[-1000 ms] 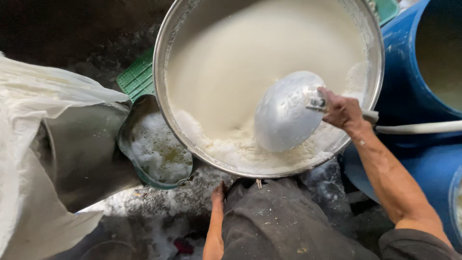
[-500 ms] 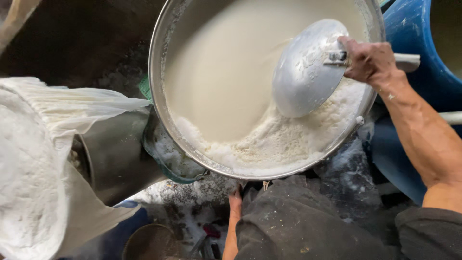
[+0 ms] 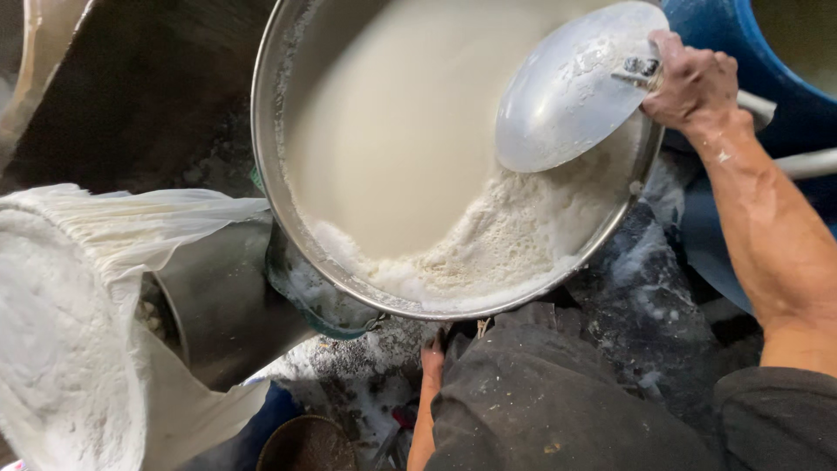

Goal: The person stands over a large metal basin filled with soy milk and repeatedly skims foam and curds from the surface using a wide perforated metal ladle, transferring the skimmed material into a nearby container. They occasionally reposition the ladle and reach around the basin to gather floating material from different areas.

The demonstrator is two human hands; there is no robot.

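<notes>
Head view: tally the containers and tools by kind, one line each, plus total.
Large steel basin: 1
Metal ladle, gripped by right hand: 1
Blue drums: 1 for sure, maybe more
Cloth-lined steel pot: 1
Small green tub: 1
Total: 5

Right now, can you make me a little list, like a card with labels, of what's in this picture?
place: messy wet floor spattered with white
big basin: round, shiny metal, tilted
inside basin: smooth white liquid with foamy, crumbly white bits at the low edge
right hand: grip closed on the handle of a metal ladle, bowl turned outward
left hand: only partly seen, under the basin's rim
left side: white cloth over a metal container
right side: blue barrel
</notes>
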